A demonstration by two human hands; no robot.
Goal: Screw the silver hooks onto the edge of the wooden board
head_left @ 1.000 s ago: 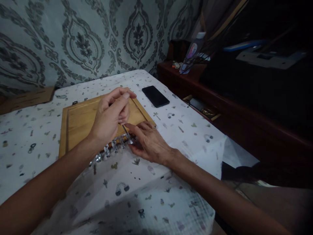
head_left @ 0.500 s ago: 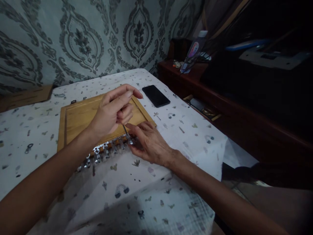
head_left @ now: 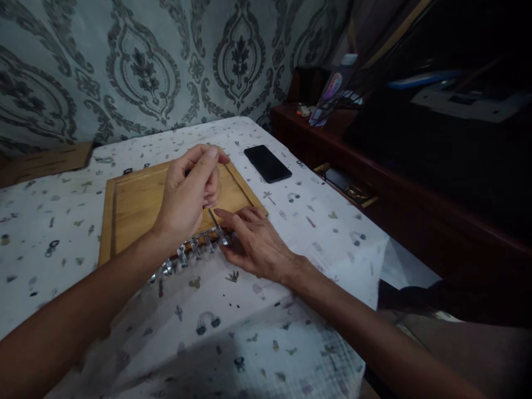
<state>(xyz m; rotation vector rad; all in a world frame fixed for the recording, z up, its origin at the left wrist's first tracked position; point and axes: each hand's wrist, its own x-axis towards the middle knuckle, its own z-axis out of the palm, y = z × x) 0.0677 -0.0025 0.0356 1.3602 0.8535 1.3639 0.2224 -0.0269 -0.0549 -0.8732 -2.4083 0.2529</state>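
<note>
My left hand [head_left: 191, 191] is closed around a screwdriver, its handle mostly hidden in the fist. The thin metal shaft of the screwdriver [head_left: 213, 218] slants down to the right end of a row of shiny metal clips [head_left: 195, 247]. These clips run along the near edge of a wooden board [head_left: 143, 191] with a raised rim. At that right end my right hand [head_left: 260, 244] pinches the last clip and the board's edge, thumb on the near side and fingers over the wood. The index fingertip lies beside the shaft. My left forearm covers the left part of the row.
A black phone [head_left: 268, 163] lies on the patterned tablecloth [head_left: 316, 221] right of the board. Cardboard [head_left: 50, 162] rests at the far left. To the right stand a dark red desk [head_left: 299, 127], a bottle [head_left: 334, 88] and a partly open drawer [head_left: 349, 191].
My left hand has rolled about the screwdriver, its index finger curling in and the thumb turning upward. My right hand has kept its place at the row's end.
</note>
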